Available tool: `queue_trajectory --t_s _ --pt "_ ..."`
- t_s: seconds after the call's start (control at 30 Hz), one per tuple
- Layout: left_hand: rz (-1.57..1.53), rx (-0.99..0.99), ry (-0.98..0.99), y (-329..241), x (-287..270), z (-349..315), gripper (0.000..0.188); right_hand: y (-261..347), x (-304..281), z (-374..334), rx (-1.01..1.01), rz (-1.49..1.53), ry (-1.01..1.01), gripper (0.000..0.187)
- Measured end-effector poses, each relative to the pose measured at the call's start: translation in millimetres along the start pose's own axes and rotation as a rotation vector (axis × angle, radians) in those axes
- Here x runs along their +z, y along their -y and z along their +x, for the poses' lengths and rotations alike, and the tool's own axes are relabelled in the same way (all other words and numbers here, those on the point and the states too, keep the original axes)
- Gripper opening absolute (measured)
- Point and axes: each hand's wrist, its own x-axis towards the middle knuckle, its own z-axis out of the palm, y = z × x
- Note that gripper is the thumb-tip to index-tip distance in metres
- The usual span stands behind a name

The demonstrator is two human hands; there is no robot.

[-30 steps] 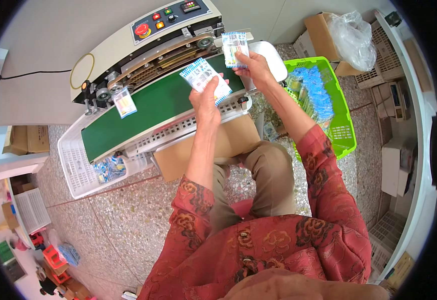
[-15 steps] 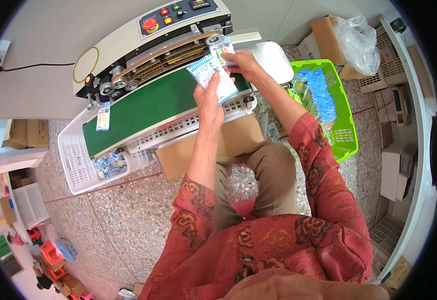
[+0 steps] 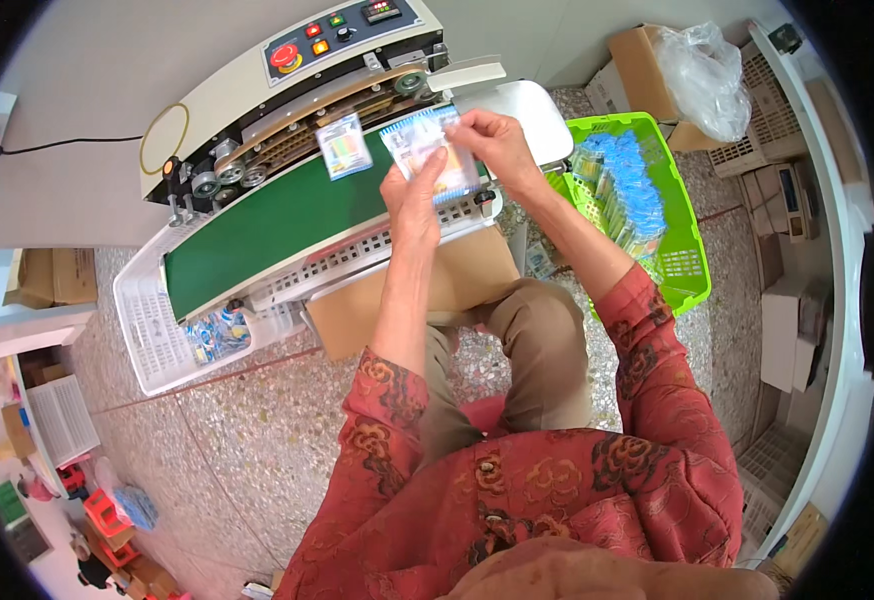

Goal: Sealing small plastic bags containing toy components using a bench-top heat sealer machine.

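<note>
Head view, looking down on a seated person in a red patterned top. I see both hands up at the feed end of a continuous band sealer [image 3: 287, 90], a white machine with a green conveyor belt [image 3: 257, 230].

Left hand [image 3: 412, 195]: fingers closed in a pinch on the lower left edge of a small clear plastic packet [image 3: 435, 150] with blue and coloured print. Right hand [image 3: 492, 140]: fingertips pinching the same packet along its top right edge. The packet is held flat between the two hands, just above the right end of the belt, close under the sealing rail.

A second packet [image 3: 344, 146] sits upright on the belt to the left, its top edge in the sealer's slot, well clear of both hands.

Green plastic basket [image 3: 692, 260] on the floor at the person's right, filled with more packets of the same blue kind. White plastic basket [image 3: 152, 330] under the belt's far left end, a few packets in it. Flat cardboard piece [image 3: 457, 280] lies across the knees, below the machine's front edge. Speckled stone floor [image 3: 257, 430].
</note>
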Motion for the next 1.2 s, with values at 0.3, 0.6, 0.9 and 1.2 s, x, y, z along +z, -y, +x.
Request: queue_trajectory --t_s 0.3,0.6,0.9,1.2 --pt "-0.13 -0.088 0.004 4 -1 2 0.028 -31 -41 48 0.229 0.427 -0.305 0.018" --pt "-0.16 -0.114 0.014 -3 -4 1 0.029 -44 -34 69 0.285 0.333 -0.168 0.024" --pt "-0.17 -0.116 0.031 -3 -9 2 0.031 -47 -10 83 0.289 0.265 -0.142 0.019" --pt "-0.221 -0.066 -0.031 -4 -12 5 0.025 -25 13 40 0.042 -0.213 -0.288 0.029"
